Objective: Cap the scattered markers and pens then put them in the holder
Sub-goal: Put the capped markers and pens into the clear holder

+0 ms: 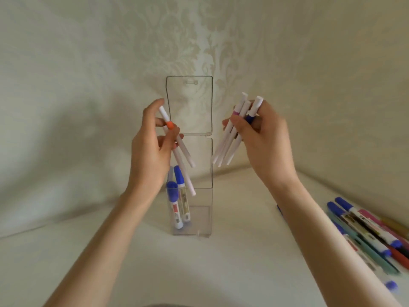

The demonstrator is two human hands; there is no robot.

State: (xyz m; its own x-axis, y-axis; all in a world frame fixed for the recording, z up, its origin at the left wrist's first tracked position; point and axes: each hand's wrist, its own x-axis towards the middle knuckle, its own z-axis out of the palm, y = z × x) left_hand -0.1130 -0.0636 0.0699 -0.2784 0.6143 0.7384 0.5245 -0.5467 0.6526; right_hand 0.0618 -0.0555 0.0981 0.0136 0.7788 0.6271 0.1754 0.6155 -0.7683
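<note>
A tall clear plastic holder [205, 196] stands upright at the centre, its lid flipped up against the wall. Two blue-capped markers [178, 202] lean inside it on the left. My left hand [150, 151] grips two thin white pens [183, 165], one with an orange band, their lower ends pointing down into the holder's left side. My right hand [263, 138] is raised to the right of the holder and holds a bunch of three thin white pens [230, 140], with purple and blue bands, tips slanting down toward the holder.
A pile of several capped markers and pens [371, 235] in blue, pink, teal and red lies on the white table at the far right. A patterned wall stands right behind the holder. One blue cap or pen end [391, 285] lies near the right edge.
</note>
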